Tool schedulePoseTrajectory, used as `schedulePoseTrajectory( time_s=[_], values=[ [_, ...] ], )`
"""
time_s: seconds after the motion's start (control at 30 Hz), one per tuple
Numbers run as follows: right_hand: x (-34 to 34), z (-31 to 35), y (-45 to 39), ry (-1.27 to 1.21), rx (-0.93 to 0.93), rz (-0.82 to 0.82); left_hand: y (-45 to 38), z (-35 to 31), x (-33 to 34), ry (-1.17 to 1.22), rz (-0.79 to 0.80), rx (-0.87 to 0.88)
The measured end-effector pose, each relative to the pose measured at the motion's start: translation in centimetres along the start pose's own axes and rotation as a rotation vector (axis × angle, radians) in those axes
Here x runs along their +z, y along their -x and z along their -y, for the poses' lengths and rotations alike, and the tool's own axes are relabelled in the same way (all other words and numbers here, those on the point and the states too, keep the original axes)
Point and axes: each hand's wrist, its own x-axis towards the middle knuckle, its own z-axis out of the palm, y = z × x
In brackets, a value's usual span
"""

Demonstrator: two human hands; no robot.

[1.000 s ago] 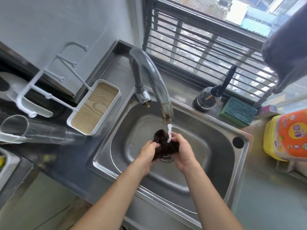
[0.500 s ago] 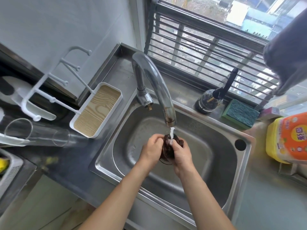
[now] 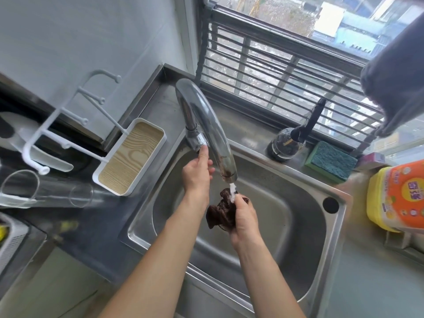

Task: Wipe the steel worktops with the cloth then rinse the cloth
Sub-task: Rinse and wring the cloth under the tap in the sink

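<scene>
Over the sink [image 3: 335,226], the two-handed scrub breaks up: the left hand [image 3: 197,177] lets go of the cloth [image 3: 221,213] and reaches up to the base of the tap [image 3: 206,125], fingers fairly straight, fingertip touching the chrome collar where the valve sits. That leaves the right hand [image 3: 244,218] alone with the job, its grip curled tight round the dark, bunched cloth, holding it low in the basin right under the spout. Water [image 3: 232,193] runs in a thin white stream straight onto the top of the bundle. My read: rinsing is close to done and the left hand is going for the shut-off. A squeeze over the drain looks like what is left. On the bench behind, the green sponge [image 3: 330,160] sits untouched.
</scene>
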Motion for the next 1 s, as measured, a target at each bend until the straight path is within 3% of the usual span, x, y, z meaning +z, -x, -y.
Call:
schedulePoseTrajectory(
  time_s=[0.13,0.6,0.73,0.83,0.93,1.0],
  values=[
    [0.8,0.1,0.1,0.046,-0.03,-0.002,0.6,-1.1,1.3,0.157,0.002,-0.049],
    [0.1,-0.1,0.3,0.159,-0.053,-0.043,0.3,-1.9,1.4,0.185,0.017,-0.101],
    [0.3,0.4,0.8,0.174,-0.073,-0.053,-0.2,-1.7,0.5,-0.025,0.098,-0.053],
    [0.1,0.6,0.6,0.248,-0.115,-0.094,-0.4,-0.1,-1.1,-0.314,0.288,-0.048],
    [-0.4,1.6,0.8,0.566,-0.307,-0.159,0.4,3.4,-3.0,-0.545,0.455,-0.11],
    [-0.3,2.8,2.0,0.731,-0.453,-0.192,0.7,5.4,-4.3,-0.556,0.495,-0.054]
  ],
)
